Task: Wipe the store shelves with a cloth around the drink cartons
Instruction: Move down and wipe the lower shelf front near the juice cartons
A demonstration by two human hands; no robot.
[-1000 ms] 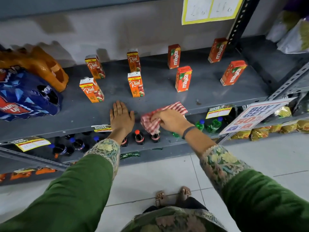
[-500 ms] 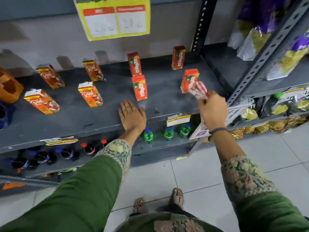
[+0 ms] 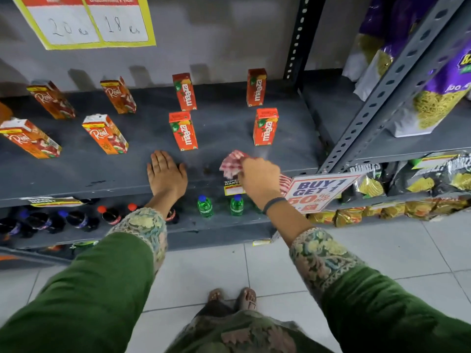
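We are looking through one wide-angle head camera, facing forward and steeply down, standing close to the grey shelf; it is filling the upper frame, while our sleeves and the tiled floor are filling the lower.

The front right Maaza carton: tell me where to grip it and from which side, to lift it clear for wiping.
Grip the front right Maaza carton across its upper half, on its two narrow side faces, coming from the front of the shelf. It stands upright with open shelf on both sides. The left hand, resting flat, is probably the one to use, since the right hand holds the cloth.
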